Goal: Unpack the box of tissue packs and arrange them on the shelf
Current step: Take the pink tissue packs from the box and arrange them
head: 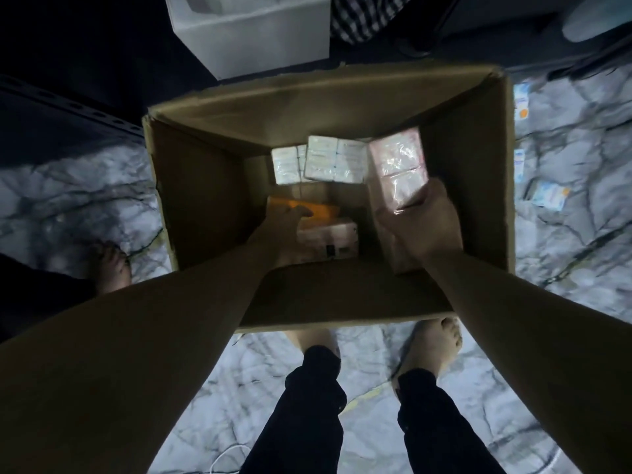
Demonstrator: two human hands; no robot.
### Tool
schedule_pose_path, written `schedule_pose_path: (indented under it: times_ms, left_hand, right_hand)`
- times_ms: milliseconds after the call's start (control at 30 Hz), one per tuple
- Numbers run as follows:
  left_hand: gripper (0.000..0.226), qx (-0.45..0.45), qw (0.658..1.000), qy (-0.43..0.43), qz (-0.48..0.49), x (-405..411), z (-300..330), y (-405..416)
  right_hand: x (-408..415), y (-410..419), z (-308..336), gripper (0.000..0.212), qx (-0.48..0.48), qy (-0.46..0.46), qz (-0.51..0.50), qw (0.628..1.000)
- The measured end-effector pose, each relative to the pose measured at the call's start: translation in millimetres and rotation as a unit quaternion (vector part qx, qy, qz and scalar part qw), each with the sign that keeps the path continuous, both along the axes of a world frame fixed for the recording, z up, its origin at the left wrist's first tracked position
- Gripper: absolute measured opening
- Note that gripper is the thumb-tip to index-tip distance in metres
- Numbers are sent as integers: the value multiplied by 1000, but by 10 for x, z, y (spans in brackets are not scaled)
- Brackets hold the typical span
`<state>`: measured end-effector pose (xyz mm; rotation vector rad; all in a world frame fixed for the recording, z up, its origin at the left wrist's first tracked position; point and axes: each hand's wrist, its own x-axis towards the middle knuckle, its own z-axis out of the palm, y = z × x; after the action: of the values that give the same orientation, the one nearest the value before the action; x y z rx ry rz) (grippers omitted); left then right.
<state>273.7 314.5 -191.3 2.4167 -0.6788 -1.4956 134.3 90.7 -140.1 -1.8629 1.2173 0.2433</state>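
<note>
An open cardboard box (212, 186) stands on the floor in front of my feet. Both arms reach down into it. My right hand (424, 227) grips a pink plastic-wrapped tissue pack (398, 169) by its near end, lifted along the box's right wall. My left hand (285, 230) rests low in the box on an orange pack (325, 211) and a pale pink pack (333, 242); whether its fingers close on either is hidden. White tissue packs (337, 160) lie at the box's far side. The scene is dim.
The floor is marbled grey and white (68, 200). A white box (253, 32) stands beyond the carton. A dark shelf frame (68, 111) sits at the left. Small blue-white packs (547, 196) lie on the floor at the right. Another person's bare foot (111, 265) is at the left.
</note>
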Motion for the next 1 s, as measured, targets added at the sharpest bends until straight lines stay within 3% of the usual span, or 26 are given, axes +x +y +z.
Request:
schedule_pose_path:
  times_ms: [167, 267, 433, 667, 767, 900, 1000]
  left_hand:
    - [104, 85, 990, -35, -111, -25, -384, -50]
    - [99, 127, 985, -49, -109, -87, -472, -69]
    - [75, 93, 986, -68, -123, -111, -261, -147]
    - [91, 29, 993, -110, -40, -88, 851, -111]
    - [90, -17, 994, -101, 27, -58, 1505, -125]
    - [84, -15, 993, -113, 38, -45, 2473, -186]
    - [96, -7, 990, -136, 42, -120, 3217, -214]
  right_hand:
    - [1, 0, -151, 61, 41, -49, -34, 997]
    - [-8, -11, -223, 67, 55, -62, -34, 996]
    - [-2, -18, -42, 56, 41, -20, -1, 999]
    - [98, -11, 901, 58, 6, -30, 38, 999]
    - [149, -18, 1521, 63, 2, -60, 53, 997]
    - [144, -118, 2473, 74, 25, -106, 52, 993]
    - [48, -216, 3184, 69, 50, -125, 56, 989]
